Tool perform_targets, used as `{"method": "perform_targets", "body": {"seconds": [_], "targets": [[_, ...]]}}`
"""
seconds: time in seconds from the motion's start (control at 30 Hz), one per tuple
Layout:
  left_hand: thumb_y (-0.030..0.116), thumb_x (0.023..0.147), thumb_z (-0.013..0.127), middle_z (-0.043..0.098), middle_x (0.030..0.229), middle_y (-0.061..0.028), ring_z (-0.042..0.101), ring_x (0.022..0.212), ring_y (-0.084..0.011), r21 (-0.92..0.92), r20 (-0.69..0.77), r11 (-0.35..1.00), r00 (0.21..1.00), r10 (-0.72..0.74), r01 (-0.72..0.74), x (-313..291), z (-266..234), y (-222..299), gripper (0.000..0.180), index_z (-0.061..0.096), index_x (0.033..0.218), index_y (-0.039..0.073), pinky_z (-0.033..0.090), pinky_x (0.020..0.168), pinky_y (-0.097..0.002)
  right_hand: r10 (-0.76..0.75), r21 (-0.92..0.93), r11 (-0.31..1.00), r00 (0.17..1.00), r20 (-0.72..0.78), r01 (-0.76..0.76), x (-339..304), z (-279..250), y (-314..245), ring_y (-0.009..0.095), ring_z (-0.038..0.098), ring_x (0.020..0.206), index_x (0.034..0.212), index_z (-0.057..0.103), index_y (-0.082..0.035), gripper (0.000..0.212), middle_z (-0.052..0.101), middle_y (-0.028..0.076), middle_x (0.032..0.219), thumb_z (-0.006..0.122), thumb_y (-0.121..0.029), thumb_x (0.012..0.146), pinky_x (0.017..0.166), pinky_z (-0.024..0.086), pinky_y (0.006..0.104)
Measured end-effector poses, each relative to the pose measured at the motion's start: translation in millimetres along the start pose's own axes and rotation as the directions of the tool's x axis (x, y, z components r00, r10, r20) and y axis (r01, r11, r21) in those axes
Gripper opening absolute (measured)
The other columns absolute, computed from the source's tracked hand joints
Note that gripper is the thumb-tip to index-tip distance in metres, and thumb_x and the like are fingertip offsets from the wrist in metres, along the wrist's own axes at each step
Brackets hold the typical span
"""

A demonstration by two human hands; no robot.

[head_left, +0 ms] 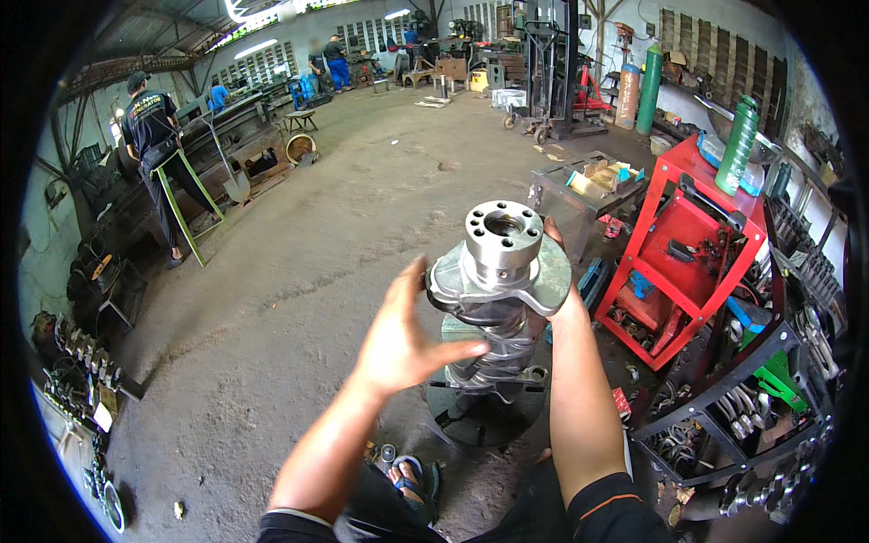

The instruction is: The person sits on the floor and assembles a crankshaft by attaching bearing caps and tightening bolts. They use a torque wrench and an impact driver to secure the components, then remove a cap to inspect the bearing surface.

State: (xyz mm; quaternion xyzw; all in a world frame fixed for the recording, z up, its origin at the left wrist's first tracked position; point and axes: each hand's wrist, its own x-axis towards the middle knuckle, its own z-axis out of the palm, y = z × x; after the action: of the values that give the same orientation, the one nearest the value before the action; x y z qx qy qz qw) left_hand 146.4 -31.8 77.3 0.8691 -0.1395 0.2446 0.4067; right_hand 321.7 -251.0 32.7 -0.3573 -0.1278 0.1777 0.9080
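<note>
A metal crankshaft (500, 271) stands upright before me, its round drilled flange at the top. Its lower end is over a dark round slotted plate (462, 421). My left hand (398, 335) is at its left side, fingers raised and thumb spread out toward the middle journals; whether the fingertips touch the top web I cannot tell. Against the right side, my right hand (566, 299) is wrapped round the edge of the upper web. Most of its fingers are hidden behind the metal.
At the right stands a red tool cart (674, 258) with a green bottle (738, 145) on top. Beside it is a dark rack (724, 398) of metal parts. A low table (588, 185) lies beyond the crankshaft. A person (149, 127) stands far left near a shovel (233, 181).
</note>
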Motion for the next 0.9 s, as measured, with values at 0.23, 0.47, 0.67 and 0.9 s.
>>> {"method": "perform_targets", "body": {"seconds": [0.23, 0.47, 0.67, 0.9], "targets": [[0.021, 0.062, 0.096, 0.065, 0.121, -0.0256, 0.065, 0.114, -0.0308, -0.178, -0.221, 0.976, 0.961, -0.164, 0.125, 23, 39, 4, 0.091, 0.051, 0.135, -0.012, 0.053, 0.099, -0.0399, -0.091, 0.27, 0.962, 0.901, 0.424, -0.03, -3, 17, 2, 0.025, 0.067, 0.106, 0.13, 0.059, -0.001, 0.038, 0.068, 0.014, 0.121, 0.045, -0.026, 0.105, 0.091, 0.058, 0.0389], [0.015, 0.061, 0.094, 0.065, 0.12, -0.0238, 0.066, 0.112, -0.028, -0.207, -0.236, 0.968, 0.954, -0.187, 0.138, 22, 44, -5, 0.086, 0.053, 0.132, -0.011, 0.054, 0.098, -0.0383, -0.112, 0.337, 0.942, 0.932, 0.345, -0.011, -1, 34, 6, 0.028, 0.07, 0.092, 0.116, 0.067, -0.002, 0.056, 0.073, 0.013, 0.104, 0.045, -0.051, 0.099, 0.083, 0.058, 0.0402], [0.019, 0.057, 0.093, 0.067, 0.115, -0.0226, 0.069, 0.106, -0.0311, -0.168, -0.305, 0.98, 0.939, -0.156, 0.109, 22, 43, -4, 0.08, 0.06, 0.125, -0.007, 0.057, 0.091, -0.0395, -0.197, 0.39, 0.913, 0.968, 0.157, 0.122, -9, 46, 10, 0.027, 0.071, 0.087, 0.113, 0.068, 0.0, 0.057, 0.073, 0.014, 0.101, 0.047, -0.052, 0.099, 0.08, 0.059, 0.0402], [0.018, 0.058, 0.094, 0.067, 0.114, -0.0206, 0.068, 0.107, -0.0294, -0.164, -0.293, 0.982, 0.946, -0.142, 0.097, 24, 41, 0, 0.08, 0.058, 0.126, -0.006, 0.056, 0.092, -0.0391, -0.085, 0.437, 0.899, 0.966, 0.244, -0.031, 2, 37, 7, 0.028, 0.071, 0.089, 0.115, 0.066, 0.0, 0.056, 0.072, 0.014, 0.103, 0.048, -0.051, 0.1, 0.082, 0.059, 0.0421]]}}
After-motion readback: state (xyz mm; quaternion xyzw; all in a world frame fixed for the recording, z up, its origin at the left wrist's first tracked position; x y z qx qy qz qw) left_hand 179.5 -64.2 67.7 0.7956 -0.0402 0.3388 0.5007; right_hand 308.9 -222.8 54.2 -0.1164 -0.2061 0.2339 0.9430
